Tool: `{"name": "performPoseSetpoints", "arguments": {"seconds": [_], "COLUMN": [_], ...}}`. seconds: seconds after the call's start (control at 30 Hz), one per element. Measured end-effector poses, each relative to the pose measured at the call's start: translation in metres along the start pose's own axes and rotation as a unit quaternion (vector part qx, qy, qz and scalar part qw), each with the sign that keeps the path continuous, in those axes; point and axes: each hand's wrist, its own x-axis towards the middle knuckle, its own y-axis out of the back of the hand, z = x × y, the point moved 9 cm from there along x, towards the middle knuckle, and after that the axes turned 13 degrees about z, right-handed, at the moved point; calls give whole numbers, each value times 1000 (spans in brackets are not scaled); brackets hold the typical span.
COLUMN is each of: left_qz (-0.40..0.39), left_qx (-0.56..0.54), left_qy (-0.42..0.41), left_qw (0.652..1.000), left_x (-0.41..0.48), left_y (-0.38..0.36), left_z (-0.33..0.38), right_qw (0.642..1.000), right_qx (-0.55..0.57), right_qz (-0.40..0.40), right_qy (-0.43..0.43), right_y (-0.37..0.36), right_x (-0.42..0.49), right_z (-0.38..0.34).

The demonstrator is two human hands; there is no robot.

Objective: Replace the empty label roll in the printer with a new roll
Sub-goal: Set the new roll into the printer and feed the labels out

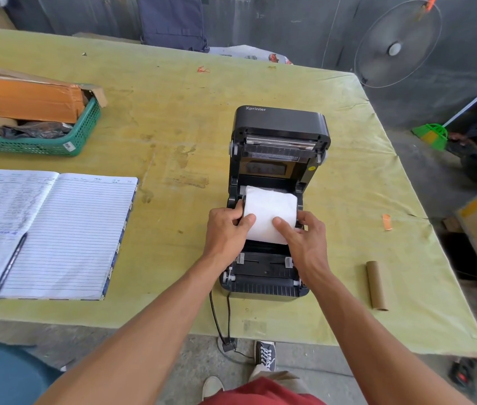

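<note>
The new label roll, white and full, sits in the middle of the frame inside the open bay of the printer, whose lid is tipped back toward the top of the frame so the bay is reachable from above. The roll lies crosswise between the two side holders, probably so its core can catch on them.

The left hand clasps the roll's left end, thumb laid on the paper and fingers curled around the end beside the holder. The right hand holds the right end the same way, thumb flat on the white face, other fingers tucked behind the edge. Both hands are closed on the roll, steadying it from each side; whether it is fully seated I cannot tell. Both forearms reach in from the lower edge of the frame, wrists bent down.

The empty cardboard core lies on the surface at lower right, well apart from the printer. An open notebook with a pen lies at left.
</note>
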Motion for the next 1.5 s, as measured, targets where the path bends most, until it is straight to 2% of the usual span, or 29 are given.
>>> {"name": "performPoseSetpoints", "arguments": {"seconds": [0.17, 0.3, 0.43, 0.53, 0.67, 0.73, 0.93, 1.13, 1.27, 1.5], "left_qz": [26, 16, -20, -37, -147, -168, -100, -50, -33, 3], "left_qx": [38, 59, 85, 158, 221, 234, 251, 288, 335, 353], "left_qy": [19, 21, 43, -7, -89, -111, -230, -328, -360, -396], "left_qw": [999, 998, 995, 987, 960, 951, 935, 898, 870, 848], "left_x": [-5, 0, 5, 20, 33, 31, 12, -8, -22, -33], "left_y": [0, -2, -2, -3, -20, -24, -19, -10, -12, -18], "left_z": [-12, -13, -11, 6, 29, 28, 32, 35, 33, 27], "right_qw": [1000, 999, 992, 975, 932, 912, 878, 874, 854, 819], "right_qx": [-10, -26, -123, -202, -308, -340, -364, -330, -352, -400], "right_qz": [6, 14, 1, -22, -90, -103, -68, -35, -22, -17], "right_qy": [22, 16, 35, 84, 168, 206, 303, 354, 383, 411], "right_y": [2, 2, 2, -1, -16, -20, -15, -7, -4, -8], "right_x": [-1, 1, 9, 18, 26, 22, 1, -14, -20, -32], "right_z": [-6, -7, -8, -22, -42, -48, -55, -56, -53, -46]}}
